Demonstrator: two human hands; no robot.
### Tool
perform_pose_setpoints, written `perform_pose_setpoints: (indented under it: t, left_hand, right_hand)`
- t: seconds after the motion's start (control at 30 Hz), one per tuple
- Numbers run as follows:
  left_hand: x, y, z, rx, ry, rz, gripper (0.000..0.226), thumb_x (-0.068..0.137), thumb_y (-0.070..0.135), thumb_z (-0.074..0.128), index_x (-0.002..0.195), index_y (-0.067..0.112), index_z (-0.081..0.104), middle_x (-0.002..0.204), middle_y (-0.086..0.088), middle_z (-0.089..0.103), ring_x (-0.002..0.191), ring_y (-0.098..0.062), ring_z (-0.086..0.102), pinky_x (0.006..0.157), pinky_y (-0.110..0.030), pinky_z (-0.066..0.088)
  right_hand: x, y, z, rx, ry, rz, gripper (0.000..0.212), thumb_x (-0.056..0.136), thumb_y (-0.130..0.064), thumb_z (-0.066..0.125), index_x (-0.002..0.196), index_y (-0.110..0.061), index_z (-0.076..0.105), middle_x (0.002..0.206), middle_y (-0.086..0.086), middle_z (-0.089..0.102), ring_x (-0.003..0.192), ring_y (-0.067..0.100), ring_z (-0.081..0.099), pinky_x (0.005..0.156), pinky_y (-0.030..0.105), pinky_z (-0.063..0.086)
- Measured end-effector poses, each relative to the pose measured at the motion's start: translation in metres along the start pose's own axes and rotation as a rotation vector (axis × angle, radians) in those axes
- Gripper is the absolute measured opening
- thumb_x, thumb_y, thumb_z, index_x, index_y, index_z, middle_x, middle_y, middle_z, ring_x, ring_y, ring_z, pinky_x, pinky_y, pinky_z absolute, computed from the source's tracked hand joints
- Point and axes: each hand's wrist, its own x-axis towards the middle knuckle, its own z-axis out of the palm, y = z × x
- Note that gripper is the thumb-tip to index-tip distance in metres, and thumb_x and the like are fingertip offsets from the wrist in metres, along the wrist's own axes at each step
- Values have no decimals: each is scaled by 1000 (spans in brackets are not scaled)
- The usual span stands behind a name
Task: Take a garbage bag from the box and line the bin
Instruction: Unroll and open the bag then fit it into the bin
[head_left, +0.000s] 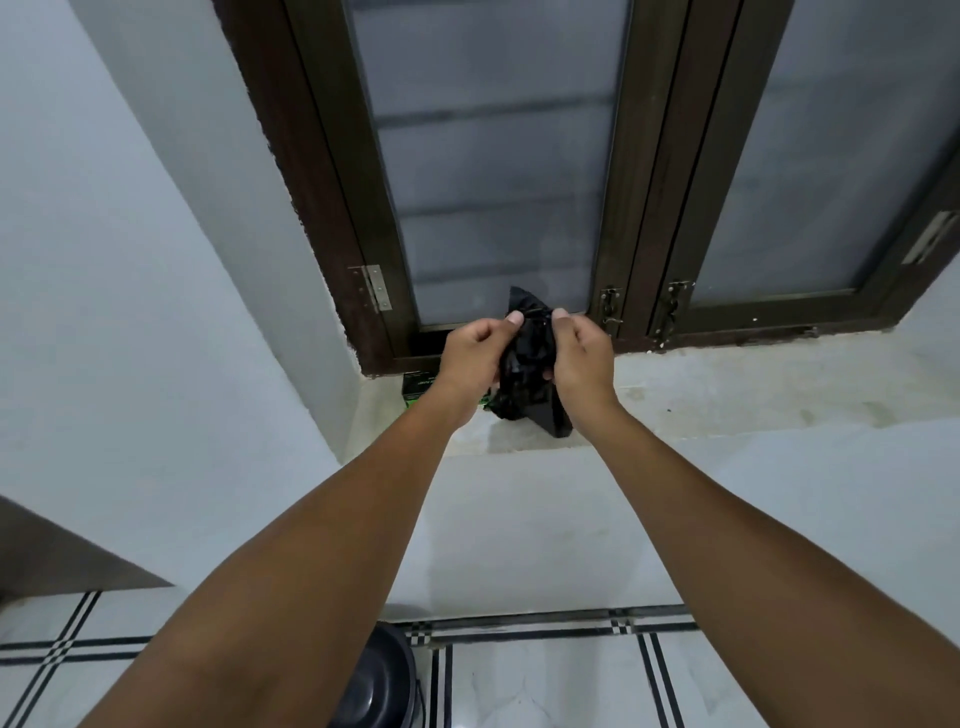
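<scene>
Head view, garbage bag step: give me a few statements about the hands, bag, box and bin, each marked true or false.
1. Both hands hold the black garbage bag. True: left hand and right hand pinch its top edge.
2. The bag already lines the bin. False: the bin sits on the floor below, unlined.
3. The green box rests on the window ledge. True.
4. The bag is fully opened. False: it is still bunched.
</scene>
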Motion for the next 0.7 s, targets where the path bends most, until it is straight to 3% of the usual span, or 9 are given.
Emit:
perform_pose_setpoints:
  t: [0.17, 0.27, 0.33, 0.4, 0.5, 0.53, 0.63, 0.7]
  left_hand:
    - [-34, 16, -50, -14, 59, 39, 56, 77, 68, 73, 84, 14, 60, 81, -7, 57, 72, -22, 51, 69, -37, 45]
    - [-53, 8, -83, -5, 74, 25, 67, 83, 66, 69, 86, -1, 61, 83, -10, 63, 75, -25, 58, 71, -42, 53]
    - [-68, -1, -105, -13, 82, 9, 53, 93, 50, 65, 95, -3, 68, 86, -13, 69, 79, -28, 63, 74, -42, 55]
    - [-92, -4, -125, -46, 103, -19, 43, 95, 49, 65, 96, 7, 76, 93, -9, 77, 85, -27, 72, 79, -37, 59]
    - [-128, -11, -152, -128, 162, -93, 37, 100, 46, 58, 98, 14, 76, 98, -9, 76, 90, -29, 72, 72, -34, 59]
    - [-140, -14, -164, -182, 183, -121, 33, 103, 41, 53, 95, 17, 75, 96, -8, 76, 87, -29, 72, 71, -33, 57]
    - [-166, -17, -189, -378, 230, -249, 36, 105, 34, 45, 85, 20, 72, 88, -8, 74, 64, -25, 73, 63, -32, 56]
    - [-184, -16, -201, -447, 236, -285, 36, 104, 32, 43, 84, 16, 69, 87, -9, 76, 55, -24, 72, 52, -29, 56]
  right_hand:
    - [-40, -33, 26, 85, 14, -5, 41, 98, -45, 60, 74, -13, 50, 68, 7, 51, 64, 19, 50, 61, 37, 46]
    - [-74, -45, 44, 165, 19, 61, 48, 94, -56, 59, 74, -14, 48, 73, 9, 47, 69, 21, 44, 63, 37, 40]
    - [-96, -46, 56, 191, 18, 118, 55, 86, -69, 56, 74, -15, 50, 77, 9, 49, 73, 22, 45, 67, 38, 41]
    - [-119, -46, 66, 207, 21, 156, 66, 81, -73, 53, 78, -8, 52, 79, 14, 53, 77, 22, 48, 69, 43, 46]
    - [-154, -46, 77, 149, -30, 178, 60, 92, -63, 52, 85, -4, 54, 94, 28, 61, 84, 23, 56, 83, 54, 57]
    - [-170, -49, 80, 135, -66, 182, 50, 96, -57, 52, 84, -8, 56, 94, 24, 64, 87, 23, 60, 85, 51, 58]
    - [-194, -50, 84, 102, -189, 179, 27, 103, -37, 54, 90, -13, 60, 96, 8, 68, 89, 18, 64, 70, 30, 59]
    - [-205, -50, 87, 61, -215, 163, 15, 103, -26, 57, 97, -13, 63, 93, 4, 68, 86, 18, 64, 65, 26, 58]
